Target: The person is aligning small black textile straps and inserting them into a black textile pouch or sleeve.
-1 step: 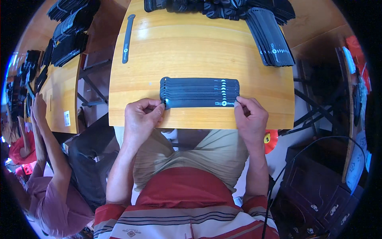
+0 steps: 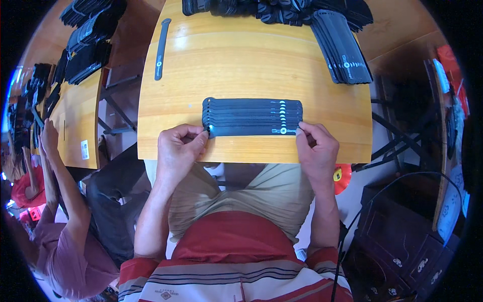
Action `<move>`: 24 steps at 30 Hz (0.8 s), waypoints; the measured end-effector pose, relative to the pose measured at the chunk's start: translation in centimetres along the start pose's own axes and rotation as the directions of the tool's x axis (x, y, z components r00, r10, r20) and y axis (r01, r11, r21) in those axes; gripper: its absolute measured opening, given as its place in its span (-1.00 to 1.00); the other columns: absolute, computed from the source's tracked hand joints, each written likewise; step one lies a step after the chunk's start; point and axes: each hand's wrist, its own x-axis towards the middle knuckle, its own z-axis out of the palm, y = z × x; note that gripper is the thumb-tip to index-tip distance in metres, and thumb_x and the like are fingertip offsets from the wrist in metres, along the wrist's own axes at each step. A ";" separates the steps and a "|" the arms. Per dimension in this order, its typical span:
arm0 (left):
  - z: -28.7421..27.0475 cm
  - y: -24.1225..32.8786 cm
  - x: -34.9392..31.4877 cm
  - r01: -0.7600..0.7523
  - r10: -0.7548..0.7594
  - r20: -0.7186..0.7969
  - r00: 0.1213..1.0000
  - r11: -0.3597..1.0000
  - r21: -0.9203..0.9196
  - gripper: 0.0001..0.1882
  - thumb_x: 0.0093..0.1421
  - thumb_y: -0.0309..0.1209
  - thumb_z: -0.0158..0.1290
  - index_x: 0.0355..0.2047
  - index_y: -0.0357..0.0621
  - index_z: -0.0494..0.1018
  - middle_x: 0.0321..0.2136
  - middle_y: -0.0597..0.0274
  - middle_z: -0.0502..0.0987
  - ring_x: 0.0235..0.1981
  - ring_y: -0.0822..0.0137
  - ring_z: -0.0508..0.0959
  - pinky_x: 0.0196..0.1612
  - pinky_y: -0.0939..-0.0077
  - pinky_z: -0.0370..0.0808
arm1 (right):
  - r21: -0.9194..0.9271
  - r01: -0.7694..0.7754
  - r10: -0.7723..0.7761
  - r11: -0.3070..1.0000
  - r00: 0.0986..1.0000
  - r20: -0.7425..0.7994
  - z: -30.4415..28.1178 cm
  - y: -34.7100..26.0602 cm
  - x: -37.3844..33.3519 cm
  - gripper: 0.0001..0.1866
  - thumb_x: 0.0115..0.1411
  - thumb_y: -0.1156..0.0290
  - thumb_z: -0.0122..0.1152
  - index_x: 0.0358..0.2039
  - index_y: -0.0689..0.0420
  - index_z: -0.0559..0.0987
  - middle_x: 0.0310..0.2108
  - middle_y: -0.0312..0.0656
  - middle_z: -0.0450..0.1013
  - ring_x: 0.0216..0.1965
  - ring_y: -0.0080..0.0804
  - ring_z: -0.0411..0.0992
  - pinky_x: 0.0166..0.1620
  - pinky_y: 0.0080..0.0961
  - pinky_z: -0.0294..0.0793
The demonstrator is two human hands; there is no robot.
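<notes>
Several black storage straps with white print (image 2: 246,117) lie across the table in front of me, overlapped like shingles, with their rounded ends roughly lined up. My left hand (image 2: 182,147) pinches the left end of the nearest strap between thumb and forefinger, beside the holes in the strap ends. At the opposite end, my right hand (image 2: 318,146) pinches the same strap's right tip, close to the printed marks. Both hands rest low, just over the table's near edge. The fingertips partly cover the strap ends.
One loose black strap (image 2: 161,49) lies at the table's (image 2: 241,60) far left. A fanned stack of straps (image 2: 343,48) sits at the far right, with bundled black straps (image 2: 266,11) along the back. On the left, a co-worker's hands (image 2: 49,137) are at another table (image 2: 75,121).
</notes>
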 end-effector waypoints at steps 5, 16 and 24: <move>0.0 -0.1 0.0 0.010 -0.010 -0.003 1.000 1.000 0.000 -0.89 0.26 -0.53 0.19 -0.33 -0.38 0.62 -0.62 0.32 0.57 -0.62 0.63 0.47 -0.54 0.70 0.41 | -0.022 -0.004 0.004 1.000 1.000 0.000 -0.1 -0.6 0.0 -0.84 0.18 0.55 0.26 -0.24 0.31 0.65 -0.43 -0.05 0.53 -0.49 -0.28 0.53 -0.35 -0.39 0.52; 0.4 -0.5 0.1 -0.031 0.036 -0.050 0.998 0.996 0.079 -0.89 0.22 -0.52 0.20 -0.38 -0.37 0.61 -0.65 0.31 0.55 -0.64 0.60 0.47 -0.56 0.65 0.40 | -0.049 0.019 -0.019 0.999 1.000 0.008 -0.2 -0.5 0.1 -0.85 0.17 0.55 0.25 -0.25 0.31 0.65 -0.42 -0.02 0.53 -0.48 -0.21 0.53 -0.34 -0.34 0.51; 0.4 -0.3 0.2 -0.058 0.075 -0.082 0.994 0.980 0.193 -0.84 0.12 -0.48 0.26 -0.36 -0.34 0.57 -0.59 0.21 0.59 -0.57 0.46 0.56 -0.47 0.51 0.49 | -0.037 0.019 -0.019 0.999 1.000 0.010 -0.2 -0.4 0.0 -0.86 0.16 0.55 0.25 -0.26 0.30 0.65 -0.42 -0.03 0.51 -0.45 -0.20 0.53 -0.32 -0.31 0.51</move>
